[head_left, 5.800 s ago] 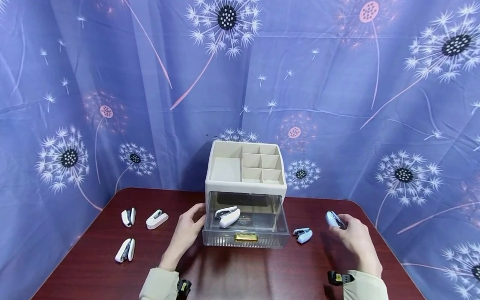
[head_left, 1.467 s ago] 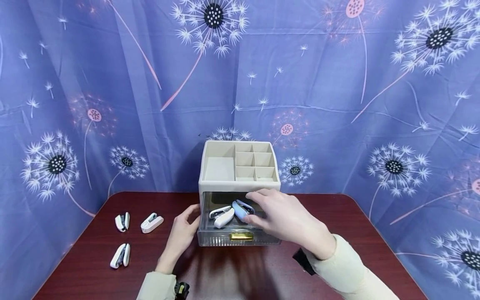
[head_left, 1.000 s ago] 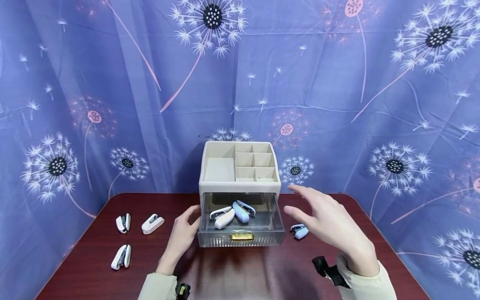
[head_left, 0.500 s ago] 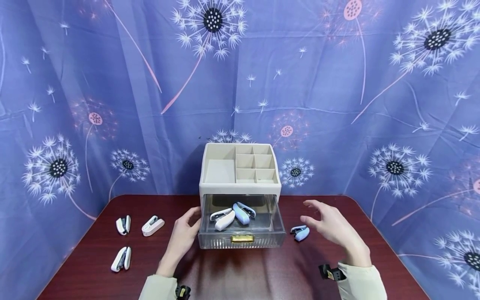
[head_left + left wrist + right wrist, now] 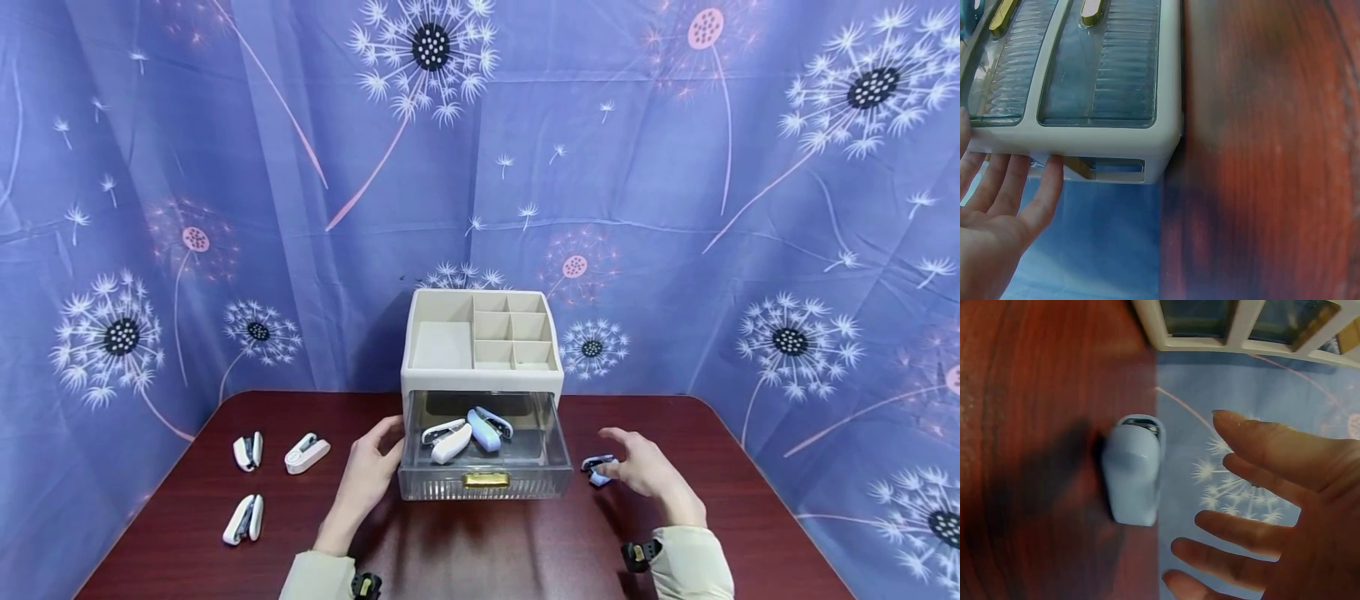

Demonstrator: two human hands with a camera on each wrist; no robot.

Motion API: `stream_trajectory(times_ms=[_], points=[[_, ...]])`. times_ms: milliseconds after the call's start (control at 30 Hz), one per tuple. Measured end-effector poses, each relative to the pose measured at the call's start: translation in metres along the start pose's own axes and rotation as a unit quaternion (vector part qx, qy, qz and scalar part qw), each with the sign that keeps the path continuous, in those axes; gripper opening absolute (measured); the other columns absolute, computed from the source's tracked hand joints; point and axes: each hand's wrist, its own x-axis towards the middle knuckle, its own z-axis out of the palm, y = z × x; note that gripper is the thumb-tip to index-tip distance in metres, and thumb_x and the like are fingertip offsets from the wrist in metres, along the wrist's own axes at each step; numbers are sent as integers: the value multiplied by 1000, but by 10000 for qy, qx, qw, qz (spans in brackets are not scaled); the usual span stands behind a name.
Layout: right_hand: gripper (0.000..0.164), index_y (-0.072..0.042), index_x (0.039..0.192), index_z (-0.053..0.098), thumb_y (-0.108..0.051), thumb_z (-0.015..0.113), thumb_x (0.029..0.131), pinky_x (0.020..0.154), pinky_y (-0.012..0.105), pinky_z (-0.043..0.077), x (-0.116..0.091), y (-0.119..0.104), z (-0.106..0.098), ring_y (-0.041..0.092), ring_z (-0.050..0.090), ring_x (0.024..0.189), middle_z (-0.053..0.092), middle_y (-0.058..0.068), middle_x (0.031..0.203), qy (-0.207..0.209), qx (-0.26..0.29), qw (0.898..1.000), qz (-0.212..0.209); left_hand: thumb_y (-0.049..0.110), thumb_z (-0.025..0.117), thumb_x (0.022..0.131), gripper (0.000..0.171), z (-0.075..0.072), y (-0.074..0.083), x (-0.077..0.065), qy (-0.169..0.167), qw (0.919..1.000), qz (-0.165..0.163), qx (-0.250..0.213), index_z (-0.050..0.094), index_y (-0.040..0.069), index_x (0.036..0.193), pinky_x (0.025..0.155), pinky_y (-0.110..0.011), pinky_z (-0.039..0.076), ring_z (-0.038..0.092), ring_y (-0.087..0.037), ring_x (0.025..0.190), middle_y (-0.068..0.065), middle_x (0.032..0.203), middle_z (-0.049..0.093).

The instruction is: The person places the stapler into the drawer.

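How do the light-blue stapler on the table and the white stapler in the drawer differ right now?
Colour: the table stapler is light blue; the drawer stapler is white.
Place: the table stapler lies on the tabletop; the drawer stapler lies inside the clear drawer.
View: from the head camera, the right grip partly covers the table stapler; no grip covers the drawer stapler.
Shared: both have rounded bodies.

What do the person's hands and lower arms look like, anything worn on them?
The left hand and right hand are bare, with no gloves. Both arms wear plain pale cream sleeves. At each wrist sits a small black device with a yellowish mark, too small to read.
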Motion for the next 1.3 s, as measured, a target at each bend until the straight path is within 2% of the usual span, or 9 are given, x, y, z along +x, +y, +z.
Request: stream_trajectory(times_ms=[67,200,400,767,967,1133,1300], points=[[57,-1,122,61,-16,83,71,89,56,45,2,1,5,44,57,106,63,24,113,-7,-30,10000,-20,2,68,89,27,1,-10,2,-10,10000,-46,-38,67,5,116,82,-24,49,63,-15,96,-7,106,70],[60,-1,123,61,-13,83,69,86,54,46,5,0,11,39,58,98,64,22,108,-175,14,9998,100,5,69,90,26,1,-15,1,-20,10000,7,-78,68,7,116,82,-25,50,63,-14,96,-6,106,70],[64,-3,124,63,-11,88,65,89,52,45,8,3,20,36,57,100,62,22,112,-398,-58,9981,474,4,69,90,26,2,-16,0,-54,9999,3,-151,68,7,116,79,-24,51,64,-14,95,-6,105,70],[54,-1,113,66,-7,86,63,92,53,43,11,5,25,41,54,104,61,22,105,-466,-478,9962,565,2,68,89,27,4,-14,0,-69,9996,-67,-253,68,7,115,79,-25,51,65,-15,94,-5,104,70],[46,-1,105,68,-9,87,63,91,53,43,11,5,24,40,55,103,63,16,99,-397,-578,9962,509,2,68,89,26,4,-15,1,-55,9997,58,-217,68,6,115,80,-23,50,64,-14,95,-6,105,70],[46,-2,105,68,-11,88,65,89,51,45,11,7,23,37,57,100,64,16,100,-285,-518,9964,607,2,69,89,26,2,-17,0,-1,9998,139,-116,68,6,114,78,-23,50,64,-12,92,-5,102,70],[47,-1,108,68,-14,86,67,86,48,47,6,7,18,32,58,95,65,14,99,-115,-373,9972,643,3,69,89,27,1,-15,1,-31,9998,51,-167,68,8,115,79,-25,50,64,-13,92,-3,103,70]])
